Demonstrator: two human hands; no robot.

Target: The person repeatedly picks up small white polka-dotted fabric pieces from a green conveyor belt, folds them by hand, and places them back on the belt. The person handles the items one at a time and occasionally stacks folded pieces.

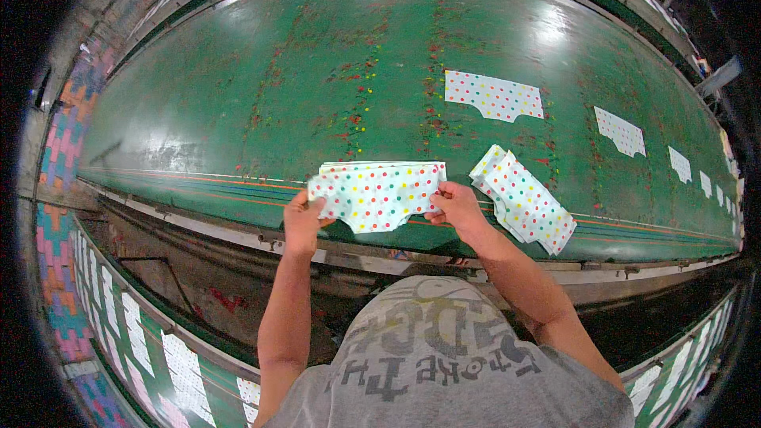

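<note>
A small stack of white fabric pieces with red, yellow and green dots is stretched between my two hands over the near edge of the green table. My left hand pinches its left end, fingers closed. At the opposite end my right hand grips the lower right corner, thumb on top. Several layers show along the stack's top edge. Just right of my right hand lies another stack of dotted fabric pieces, set at a slant.
The long green table carries paint specks in bands. Beyond the slanted stack lies a single dotted fabric piece, with another piece and several more in a row to the right. A second green table with white pieces stands behind me.
</note>
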